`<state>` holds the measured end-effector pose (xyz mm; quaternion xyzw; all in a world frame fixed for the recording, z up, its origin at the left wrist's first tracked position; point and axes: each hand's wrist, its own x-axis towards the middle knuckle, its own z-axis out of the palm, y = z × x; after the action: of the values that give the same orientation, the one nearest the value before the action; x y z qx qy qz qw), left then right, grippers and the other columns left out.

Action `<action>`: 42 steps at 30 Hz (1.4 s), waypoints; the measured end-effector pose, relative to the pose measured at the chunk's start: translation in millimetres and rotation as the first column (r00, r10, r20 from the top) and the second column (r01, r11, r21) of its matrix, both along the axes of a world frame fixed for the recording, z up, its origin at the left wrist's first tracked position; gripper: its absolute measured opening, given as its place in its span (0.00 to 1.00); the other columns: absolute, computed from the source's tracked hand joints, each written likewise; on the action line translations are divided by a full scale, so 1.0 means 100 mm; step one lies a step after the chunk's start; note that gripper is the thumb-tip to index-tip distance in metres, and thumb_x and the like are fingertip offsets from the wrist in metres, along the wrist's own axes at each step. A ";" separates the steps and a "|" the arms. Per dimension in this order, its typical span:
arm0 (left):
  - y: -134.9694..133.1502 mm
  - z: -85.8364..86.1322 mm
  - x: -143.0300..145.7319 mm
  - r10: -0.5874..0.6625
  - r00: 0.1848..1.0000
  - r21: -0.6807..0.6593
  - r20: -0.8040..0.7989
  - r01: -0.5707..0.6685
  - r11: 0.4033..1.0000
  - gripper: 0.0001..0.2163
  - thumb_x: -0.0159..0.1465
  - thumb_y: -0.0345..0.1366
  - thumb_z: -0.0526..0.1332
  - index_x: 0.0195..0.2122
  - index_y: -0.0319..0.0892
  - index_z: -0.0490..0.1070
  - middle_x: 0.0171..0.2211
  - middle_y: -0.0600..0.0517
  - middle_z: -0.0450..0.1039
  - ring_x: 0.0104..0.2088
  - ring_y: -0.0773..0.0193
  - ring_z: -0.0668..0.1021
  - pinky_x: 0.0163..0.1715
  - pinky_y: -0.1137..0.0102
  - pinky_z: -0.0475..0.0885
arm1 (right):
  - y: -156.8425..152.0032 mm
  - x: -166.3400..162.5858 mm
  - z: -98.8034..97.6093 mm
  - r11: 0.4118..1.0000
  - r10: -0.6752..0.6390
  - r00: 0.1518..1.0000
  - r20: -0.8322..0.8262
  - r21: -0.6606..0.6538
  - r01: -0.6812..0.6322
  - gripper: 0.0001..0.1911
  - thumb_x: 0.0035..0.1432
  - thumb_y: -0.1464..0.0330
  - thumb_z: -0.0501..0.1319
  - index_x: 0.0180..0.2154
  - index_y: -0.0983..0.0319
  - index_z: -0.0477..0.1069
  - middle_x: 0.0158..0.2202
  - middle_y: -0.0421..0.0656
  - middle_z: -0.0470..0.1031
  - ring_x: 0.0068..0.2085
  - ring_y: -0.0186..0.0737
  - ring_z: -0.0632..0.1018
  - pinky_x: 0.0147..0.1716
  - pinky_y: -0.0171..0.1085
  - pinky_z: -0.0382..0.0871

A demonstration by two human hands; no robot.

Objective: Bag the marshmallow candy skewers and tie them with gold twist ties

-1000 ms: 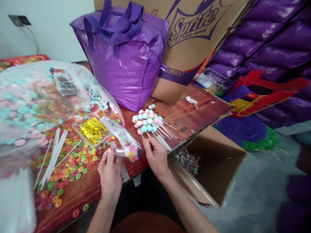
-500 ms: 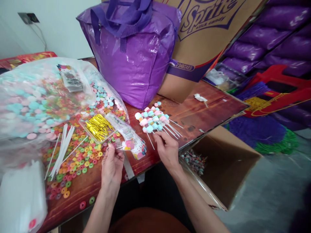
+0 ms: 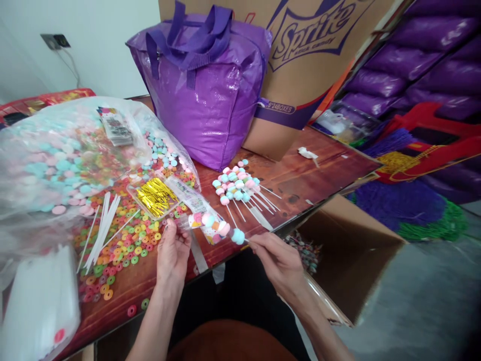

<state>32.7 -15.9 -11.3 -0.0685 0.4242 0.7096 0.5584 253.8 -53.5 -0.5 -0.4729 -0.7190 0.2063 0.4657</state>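
Note:
Pinched in my left hand is a small clear printed plastic bag, its mouth towards the right. My right hand grips the stick end of a marshmallow skewer with pink, white and blue pieces. The skewer's far tip meets the bag's printed end; how far inside it reaches, I cannot tell. Beyond my hands lies a pile of marshmallow skewers, sticks pointing right and towards me. Flat printed bags lie just behind the held bag, beside a clear tray of gold twist ties.
Loose candy rings and white sticks spread over the left of the table. A big bag of marshmallows lies behind them. A purple bag stands at the back. An open carton holding wrapped skewers sits below the right edge.
My right hand has drawn one marshmallow skewer from the pile and brought it towards me, its tip now at the bag. My left hand keeps holding the bag in nearly the same place.

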 end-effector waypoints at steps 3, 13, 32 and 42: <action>0.00 -0.04 -0.02 -0.015 0.999 0.043 -0.049 0.017 0.999 0.09 0.55 0.34 0.74 0.32 0.38 0.76 0.28 0.56 0.75 0.24 0.75 0.73 0.22 0.79 0.70 | 0.02 0.06 0.04 0.999 0.048 0.995 0.092 -0.005 -0.047 0.08 0.66 0.75 0.58 0.38 0.59 0.75 0.30 0.41 0.74 0.31 0.36 0.74 0.35 0.35 0.67; 0.01 -0.08 -0.16 -0.064 0.985 0.062 -0.162 0.075 0.995 0.19 0.39 0.37 0.80 0.27 0.38 0.74 0.25 0.57 0.77 0.25 0.72 0.76 0.25 0.76 0.73 | 0.08 0.10 0.10 0.970 0.134 0.988 0.078 -0.214 -0.115 0.10 0.67 0.70 0.57 0.34 0.60 0.75 0.29 0.40 0.76 0.29 0.35 0.76 0.32 0.33 0.67; -0.05 -0.16 -0.11 -0.082 0.833 0.147 -0.548 0.192 0.970 0.14 0.52 0.44 0.74 0.30 0.40 0.76 0.29 0.55 0.75 0.29 0.69 0.76 0.34 0.73 0.74 | 0.09 0.00 -0.03 0.932 0.148 0.988 -0.051 -0.326 -0.156 0.11 0.67 0.67 0.58 0.31 0.61 0.75 0.28 0.40 0.74 0.29 0.35 0.73 0.32 0.34 0.65; -0.04 -0.18 -0.13 -0.100 0.857 0.109 -0.505 0.179 0.978 0.15 0.51 0.44 0.74 0.29 0.40 0.74 0.28 0.54 0.74 0.28 0.68 0.75 0.32 0.72 0.74 | 0.04 -0.07 -0.14 0.875 0.046 0.975 -0.218 -0.463 -0.145 0.11 0.63 0.64 0.61 0.30 0.61 0.76 0.25 0.39 0.73 0.28 0.36 0.72 0.30 0.34 0.66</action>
<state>20.1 -20.1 -28.8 0.1899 0.5018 0.6912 0.4841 247.2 -50.0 -14.2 -0.5133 -0.6181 0.4458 0.3946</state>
